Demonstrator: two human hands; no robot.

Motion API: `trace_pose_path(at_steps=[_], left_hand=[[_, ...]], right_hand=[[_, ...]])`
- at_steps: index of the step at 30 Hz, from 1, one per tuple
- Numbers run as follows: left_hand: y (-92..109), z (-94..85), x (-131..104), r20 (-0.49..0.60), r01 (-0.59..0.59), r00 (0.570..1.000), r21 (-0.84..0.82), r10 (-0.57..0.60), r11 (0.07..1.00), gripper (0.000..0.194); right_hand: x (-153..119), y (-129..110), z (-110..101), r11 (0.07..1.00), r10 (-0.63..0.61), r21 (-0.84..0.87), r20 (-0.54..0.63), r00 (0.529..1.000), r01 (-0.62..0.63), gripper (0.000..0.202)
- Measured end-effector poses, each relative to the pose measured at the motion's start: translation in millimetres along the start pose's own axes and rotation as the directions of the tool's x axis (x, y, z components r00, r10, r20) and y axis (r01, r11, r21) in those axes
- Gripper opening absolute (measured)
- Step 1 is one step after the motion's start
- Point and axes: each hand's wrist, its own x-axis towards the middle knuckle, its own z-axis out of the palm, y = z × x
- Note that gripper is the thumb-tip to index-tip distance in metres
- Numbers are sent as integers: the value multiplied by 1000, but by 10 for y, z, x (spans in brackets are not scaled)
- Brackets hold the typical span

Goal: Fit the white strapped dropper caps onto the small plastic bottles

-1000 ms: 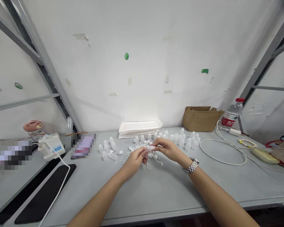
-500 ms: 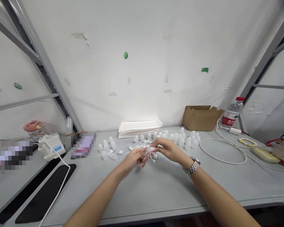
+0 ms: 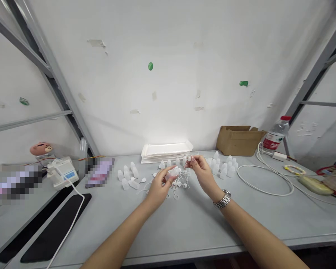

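Observation:
My left hand (image 3: 158,186) is closed around a small translucent plastic bottle (image 3: 172,173), with the thumb on its near side. To the right and slightly higher, my right hand (image 3: 204,175) pinches a small white cap (image 3: 189,159) between its fingertips, apart from the bottle. Below and between the hands lies a loose heap of white caps with thin looped straps (image 3: 176,196), partly hidden by my fingers. Several translucent bottles (image 3: 126,172) stand left of the heap, and one bottle (image 3: 133,184) lies on its side. More bottles (image 3: 224,172) are grouped on the right.
White trays (image 3: 168,148) are stacked against the wall, with a cardboard box (image 3: 239,142) and a water bottle (image 3: 276,136) to the right. A white cable (image 3: 264,195) loops over the grey table (image 3: 184,231). On the left are a white device (image 3: 63,173) and a black pad (image 3: 56,229).
My hands have moved apart. The right hand has gone up and away from the bottle with a small white cap, while the left hand has turned, keeping the bottle.

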Motion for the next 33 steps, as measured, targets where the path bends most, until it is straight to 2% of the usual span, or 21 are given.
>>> trace_pose_path(at_steps=[3,8,12,16,26,29,33], left_hand=[[-88,17,-26,-131,-113,978,329,164,938,31],[-240,20,-10,-199,-195,903,600,381,776,31],[-275,14,1,-205,-219,857,687,474,693,31],[-274,8,-2,-204,-218,828,740,521,636,31],[-304,15,9,-193,-219,806,782,560,584,31],[-308,0,15,-156,-210,798,834,582,511,32],[-278,-33,21,-65,-193,796,915,602,354,32]], right_hand=[[-20,-32,23,993,23,117,3,1000,-23,26],[-85,-92,119,973,62,217,78,995,-77,26],[-97,-83,141,968,82,229,93,992,-101,27],[-99,-77,148,966,95,232,110,989,-118,29],[-112,-92,161,962,110,236,133,985,-139,28],[-121,-102,168,962,127,225,132,983,-154,29],[-148,-117,190,973,138,166,129,982,-158,30]])
